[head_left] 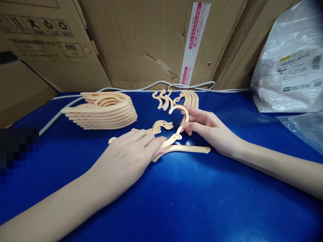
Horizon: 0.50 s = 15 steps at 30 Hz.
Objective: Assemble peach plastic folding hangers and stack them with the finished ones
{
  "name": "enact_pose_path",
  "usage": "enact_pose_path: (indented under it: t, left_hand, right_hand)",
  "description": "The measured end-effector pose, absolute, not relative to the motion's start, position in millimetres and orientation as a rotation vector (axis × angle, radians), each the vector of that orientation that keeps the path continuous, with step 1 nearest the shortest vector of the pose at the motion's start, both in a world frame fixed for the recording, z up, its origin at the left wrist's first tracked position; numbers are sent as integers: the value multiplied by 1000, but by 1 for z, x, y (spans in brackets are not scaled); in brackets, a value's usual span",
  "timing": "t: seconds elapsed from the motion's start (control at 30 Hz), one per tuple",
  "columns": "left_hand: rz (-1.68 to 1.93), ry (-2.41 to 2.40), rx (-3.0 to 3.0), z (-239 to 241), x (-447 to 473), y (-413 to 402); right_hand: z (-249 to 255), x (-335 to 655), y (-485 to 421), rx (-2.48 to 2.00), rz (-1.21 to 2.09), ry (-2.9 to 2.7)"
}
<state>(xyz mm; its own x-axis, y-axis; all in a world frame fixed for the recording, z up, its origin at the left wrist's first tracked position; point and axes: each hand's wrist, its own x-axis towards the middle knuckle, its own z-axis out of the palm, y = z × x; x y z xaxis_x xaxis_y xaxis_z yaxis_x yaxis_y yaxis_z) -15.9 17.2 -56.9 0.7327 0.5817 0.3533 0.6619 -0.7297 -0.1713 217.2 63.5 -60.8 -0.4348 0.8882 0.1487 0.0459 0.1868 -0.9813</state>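
My right hand (205,126) pinches a cream plastic hanger hook (187,116) between thumb and fingers, its curve facing up and left. The hook's lower end meets a cream hanger arm (169,141) that my left hand (128,151) grips; whether the two are joined I cannot tell. My left fingers hide much of this arm. Just below, a loose hanger arm (189,148) lies flat on the blue table (189,201). Behind my left hand lies another curved hanger part (162,125), partly covered.
At the back left rises a neat stack of cream hangers (108,112). Several small hook pieces (165,100) and curved arms (192,98) lie at the back. A white cable (143,88) runs along cardboard boxes (141,43). Clear plastic bags (287,67) occupy the right.
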Motion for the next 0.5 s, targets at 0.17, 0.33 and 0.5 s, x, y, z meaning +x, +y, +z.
enact_pose_path:
  t: [0.17,0.33,0.5]
  left_hand:
    - [-403,-953,-2654,-56,-17,17]
    - [-408,-973,-2639,-56,-16,16]
    - [-389,-957,-2629,-57,-15,17]
  right_hand:
    - [-61,217,63,-895,1370,-1659]
    - [-59,217,62,-885,1376,-1677]
    - [-58,216,61,-900,1380,-1685]
